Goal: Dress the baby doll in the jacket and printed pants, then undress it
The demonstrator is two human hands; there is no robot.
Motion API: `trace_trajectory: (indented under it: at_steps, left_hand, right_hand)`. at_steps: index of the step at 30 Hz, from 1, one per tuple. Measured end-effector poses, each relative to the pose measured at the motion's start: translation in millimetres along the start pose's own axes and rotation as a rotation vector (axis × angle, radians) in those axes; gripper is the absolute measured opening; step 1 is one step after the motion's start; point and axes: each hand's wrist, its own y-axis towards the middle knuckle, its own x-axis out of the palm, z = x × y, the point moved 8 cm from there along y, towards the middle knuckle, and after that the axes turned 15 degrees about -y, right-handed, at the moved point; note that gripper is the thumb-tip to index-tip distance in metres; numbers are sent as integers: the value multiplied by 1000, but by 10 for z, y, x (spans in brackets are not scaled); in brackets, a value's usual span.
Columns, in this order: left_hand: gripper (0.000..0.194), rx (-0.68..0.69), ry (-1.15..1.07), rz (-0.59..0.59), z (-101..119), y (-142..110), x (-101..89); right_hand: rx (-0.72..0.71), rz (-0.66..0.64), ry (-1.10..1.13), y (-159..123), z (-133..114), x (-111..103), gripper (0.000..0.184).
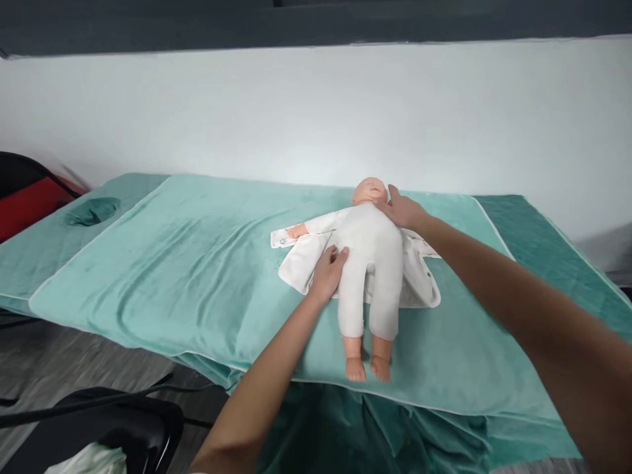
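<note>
A baby doll (371,240) with a white cloth body lies face up, its feet towards me. Under it a small white baby shirt (300,262) with printed trim is spread open, one sleeve flat beneath the doll's arm at the left. My left hand (328,273) grips the doll's side at the hip, its fingers curled and the thumb on the cloth. At the doll's shoulder, beside its head, my right hand (402,209) holds on, with a finger raised near the cheek. The doll's arm on that side is hidden behind my hand and forearm.
Everything lies on a massage bed with a green velvet cover (212,263), which has a face hole (93,211) at the left. A white wall (247,118) runs behind it. Below left stands a black chair (148,421) with some pale cloth (89,459) on it.
</note>
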Motion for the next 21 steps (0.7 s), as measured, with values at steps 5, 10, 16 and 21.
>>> trace_trajectory:
  at_steps: [5, 10, 16, 21]
  left_hand:
    - [33, 188, 196, 20, 137, 103, -81]
    - [28, 276, 660, 24, 176, 252, -4]
    - [32, 359, 1096, -36, 156, 315, 35]
    - [24, 506, 1159, 161, 299, 435, -176]
  right_hand:
    - [-165, 229, -222, -190, -498, -257, 47]
    - [-515, 130, -351, -166, -1505, 101, 39]
    - [-603, -67, -474, 84, -1950, 632, 38]
    - [-580, -35, -415, 123, -1754, 525, 37]
